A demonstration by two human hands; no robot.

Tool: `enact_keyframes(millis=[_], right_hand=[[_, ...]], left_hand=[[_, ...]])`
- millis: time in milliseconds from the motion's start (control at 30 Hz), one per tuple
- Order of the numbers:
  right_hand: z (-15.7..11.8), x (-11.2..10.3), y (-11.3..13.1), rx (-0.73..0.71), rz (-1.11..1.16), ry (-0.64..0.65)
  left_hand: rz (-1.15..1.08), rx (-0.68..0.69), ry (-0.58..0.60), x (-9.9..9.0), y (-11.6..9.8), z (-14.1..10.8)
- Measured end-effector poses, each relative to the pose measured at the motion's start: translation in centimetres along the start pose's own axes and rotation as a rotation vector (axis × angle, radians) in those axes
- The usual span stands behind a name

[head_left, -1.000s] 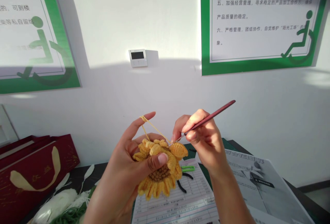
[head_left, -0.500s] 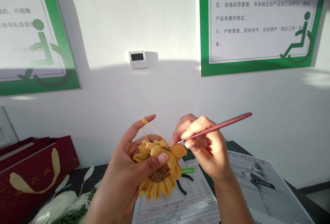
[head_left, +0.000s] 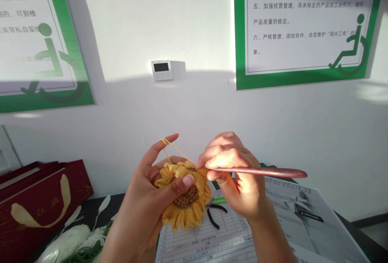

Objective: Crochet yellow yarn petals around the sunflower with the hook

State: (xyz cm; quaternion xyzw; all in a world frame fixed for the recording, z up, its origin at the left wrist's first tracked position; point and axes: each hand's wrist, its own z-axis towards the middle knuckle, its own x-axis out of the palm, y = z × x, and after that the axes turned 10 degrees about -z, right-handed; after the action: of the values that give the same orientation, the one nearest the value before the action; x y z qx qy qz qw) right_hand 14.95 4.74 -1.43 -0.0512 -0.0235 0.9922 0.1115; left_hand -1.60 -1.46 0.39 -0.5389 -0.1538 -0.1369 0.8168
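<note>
My left hand (head_left: 151, 186) grips a crocheted sunflower (head_left: 198, 210) with yellow petals and a brown centre, the thumb pressed over its front. Yellow yarn (head_left: 178, 150) loops round the raised index finger and runs down to the flower's upper edge. In my right hand (head_left: 239, 174) is a crochet hook (head_left: 266, 171) with a reddish-brown handle, held nearly level and pointing left. Its tip meets the flower's top right edge, where my fingers hide it. Both hands are close together above the papers.
Below the hands lie a printed sheet (head_left: 209, 238) and black-and-green-handled pliers (head_left: 214, 214). A printed page (head_left: 303, 222) is at the right. On the left stand a dark red gift bag (head_left: 45, 210), white yarn (head_left: 65, 243) and green yarn (head_left: 87, 251). A white wall rises behind.
My right hand has turned the hook from slanting upward to nearly level and shifted slightly left. The flower and my left hand have moved a little left; a petal at the right is now covered.
</note>
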Motion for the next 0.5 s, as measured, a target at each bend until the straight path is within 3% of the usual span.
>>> enact_keyframes(millis=[100, 300, 500], right_hand=[[-0.17, 0.22, 0.12, 0.011, -0.004, -0.014], [-0.82, 0.72, 0.19, 0.263, 0.324, -0.092], [-0.77, 1.06, 0.12, 0.355, 0.47, -0.125]], left_hand=[[-0.006, -0.005, -0.006, -0.03, -0.04, -0.02], [-0.075, -0.068, -0.005, 0.18, -0.27, -0.23], [-0.098, -0.086, 0.004, 0.21, -0.24, -0.2]])
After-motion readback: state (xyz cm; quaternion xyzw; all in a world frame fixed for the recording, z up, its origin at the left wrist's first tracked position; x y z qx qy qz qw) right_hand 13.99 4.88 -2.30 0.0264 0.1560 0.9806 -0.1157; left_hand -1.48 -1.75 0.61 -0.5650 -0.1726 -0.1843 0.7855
